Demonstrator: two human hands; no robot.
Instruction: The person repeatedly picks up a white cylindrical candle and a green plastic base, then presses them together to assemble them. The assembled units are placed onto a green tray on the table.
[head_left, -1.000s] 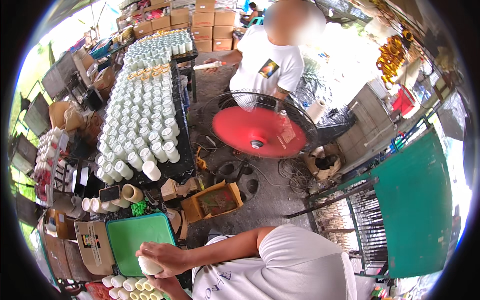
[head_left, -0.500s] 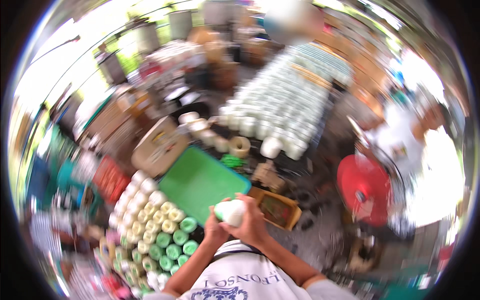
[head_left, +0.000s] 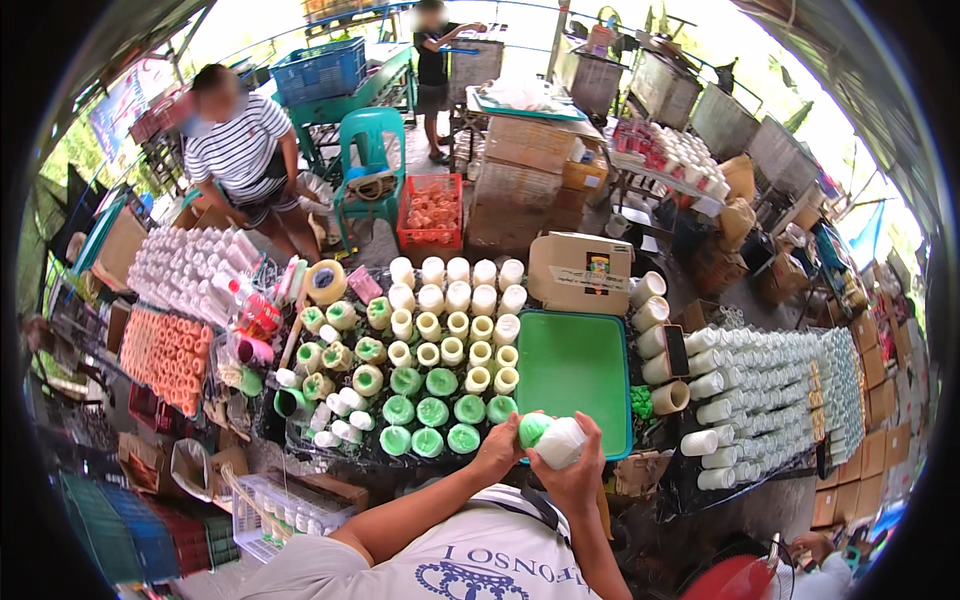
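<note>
Grip: left hand (head_left: 498,449) and right hand (head_left: 572,474) clasp cylinder (head_left: 559,443);
Cylinder: white, green-ended;
Axis: roughly sideways, green end leftward; lower centre

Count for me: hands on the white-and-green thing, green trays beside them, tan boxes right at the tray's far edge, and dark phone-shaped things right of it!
Left hand and right hand on the white-and-green thing: 2
Green tray: 1
Tan box: 1
Dark phone-shaped thing: 1
Total: 5
</note>
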